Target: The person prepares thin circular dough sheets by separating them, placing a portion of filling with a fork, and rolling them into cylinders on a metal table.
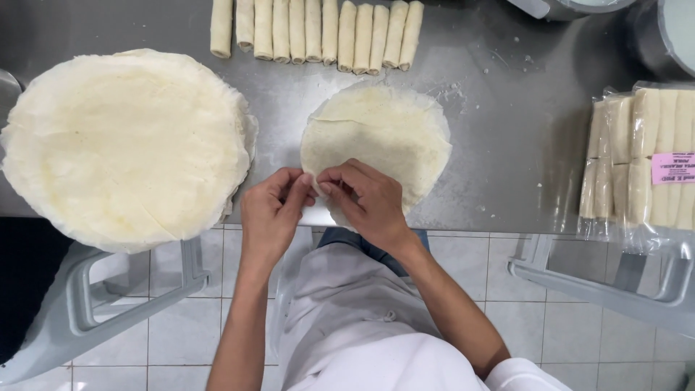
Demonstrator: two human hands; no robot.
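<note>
Wrapper [384,134], single round sheet, flat on steel tabletop [507,145]; left hand [274,210] and right hand [365,199] pinch its near edge, both grips closed.

Pale cream wrapper [376,134], grey steel table [507,145]

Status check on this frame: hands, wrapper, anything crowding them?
Left hand and right hand pinch near edge of single round wrapper. Wrapper flat on steel table. Wrapper stack left, apart.
</note>
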